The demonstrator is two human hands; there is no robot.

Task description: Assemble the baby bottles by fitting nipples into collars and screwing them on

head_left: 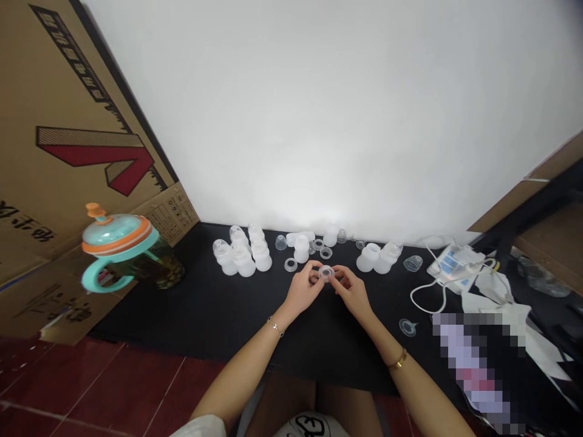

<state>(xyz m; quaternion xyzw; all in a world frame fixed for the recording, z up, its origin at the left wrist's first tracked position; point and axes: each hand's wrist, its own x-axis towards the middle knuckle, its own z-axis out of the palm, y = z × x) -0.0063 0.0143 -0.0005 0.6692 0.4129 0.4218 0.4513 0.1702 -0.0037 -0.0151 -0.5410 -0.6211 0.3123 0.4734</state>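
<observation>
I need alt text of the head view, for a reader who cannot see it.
A person's left hand and right hand hold a translucent ring over a black table. White bottles stand beyond; a lidded jug stands at far left.

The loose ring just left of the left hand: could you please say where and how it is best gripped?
I'd pinch the loose ring by opposite edges of its outer rim, from above: it is round and appears to lie flat on the black table.

I see a bottle cluster [243,261] on the table [218,321], left of the left hand [306,285], and a jug [132,255] farther left before a carton [77,91]. Right of the right hand [353,292] I have two bottles [385,261], then a cap [413,263].
</observation>
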